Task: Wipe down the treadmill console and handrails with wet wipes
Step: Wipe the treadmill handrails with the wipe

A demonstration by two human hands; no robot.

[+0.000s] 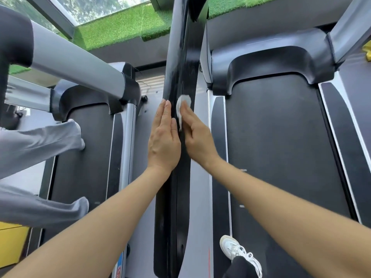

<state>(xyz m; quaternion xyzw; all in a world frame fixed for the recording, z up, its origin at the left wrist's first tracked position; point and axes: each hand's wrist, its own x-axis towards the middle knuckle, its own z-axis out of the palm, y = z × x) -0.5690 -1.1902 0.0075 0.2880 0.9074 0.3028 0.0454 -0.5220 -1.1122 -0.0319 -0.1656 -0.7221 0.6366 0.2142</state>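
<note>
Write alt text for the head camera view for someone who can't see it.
A right hand presses a crumpled white wet wipe against a long glossy black handrail, while the left hand rests flat beside it. A dark treadmill belt lies below.

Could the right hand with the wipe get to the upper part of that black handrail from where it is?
Probably yes. The right hand already presses the wipe on the black handrail, and the rail above it is bare. The left hand lies flat alongside, not ahead.
</note>
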